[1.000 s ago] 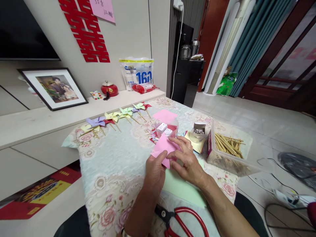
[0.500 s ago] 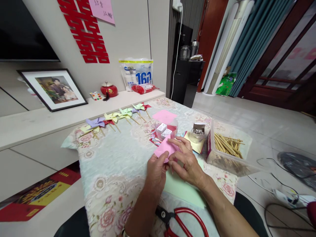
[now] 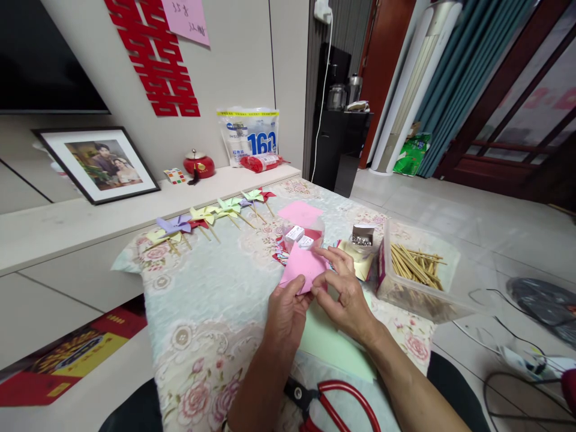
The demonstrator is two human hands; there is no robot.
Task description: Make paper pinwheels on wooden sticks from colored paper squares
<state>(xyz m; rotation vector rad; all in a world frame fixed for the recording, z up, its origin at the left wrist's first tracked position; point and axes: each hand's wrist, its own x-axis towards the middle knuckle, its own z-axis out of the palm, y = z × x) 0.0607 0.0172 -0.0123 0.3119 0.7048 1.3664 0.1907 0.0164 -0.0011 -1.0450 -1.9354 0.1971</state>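
A pink sheet of paper (image 3: 305,265) is held up over the table between both hands. My left hand (image 3: 288,309) pinches its lower left part, thumb on top. At its lower right edge, my right hand (image 3: 344,294) grips with thumb and index finger, the other fingers extended above. Beneath the hands lies light green paper (image 3: 337,348). Red-handled scissors (image 3: 335,402) rest nearest me, partly cut off by the frame. Just beyond the pink sheet stands a clear round container (image 3: 310,234) with small white boxes in it.
Several paper pinwheels on sticks (image 3: 204,214) line the table's far left edge. More pink paper (image 3: 300,212) lies behind the round container. To the right are a small box of metal pieces (image 3: 362,235) and a clear plastic bin (image 3: 405,300) of wooden sticks.
The pink sheet has turned to face me more, showing more of its surface. My right hand has shifted slightly right and down along its edge; both hands keep hold.
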